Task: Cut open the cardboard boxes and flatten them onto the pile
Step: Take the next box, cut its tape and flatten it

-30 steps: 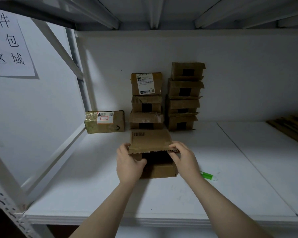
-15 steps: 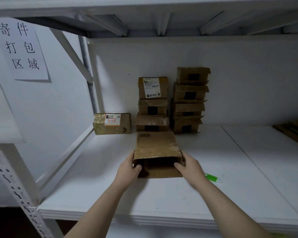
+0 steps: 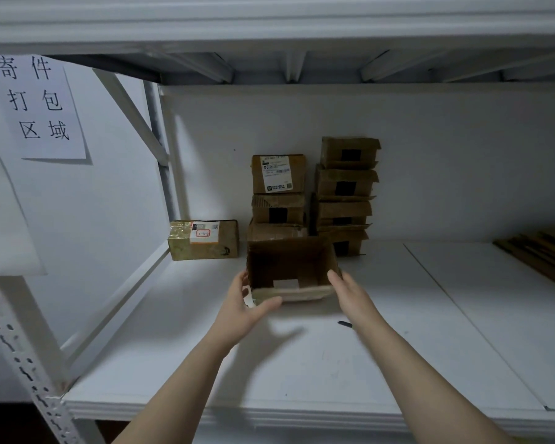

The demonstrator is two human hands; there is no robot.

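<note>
A small brown cardboard box [image 3: 290, 267] sits in the middle of the white shelf [image 3: 302, 363], its open side turned up toward me and the inside showing. My left hand [image 3: 245, 304] grips its near left corner, thumb along the front edge and fingers round the side. My right hand [image 3: 350, 291] presses straight fingers against the box's right wall. A dark tip of the cutter [image 3: 345, 324] shows on the shelf beside my right wrist. Flattened cardboard [image 3: 539, 254] lies at the far right.
Two stacks of small boxes stand against the back wall, a left stack [image 3: 278, 197] and a right stack [image 3: 346, 193]. A taped box with a red-marked label [image 3: 204, 240] lies at the back left. A slanted white rack brace [image 3: 109, 315] borders the left.
The box has been turned so its opening faces up instead of toward me, and it sits a little farther back. Both hands moved to its sides.
</note>
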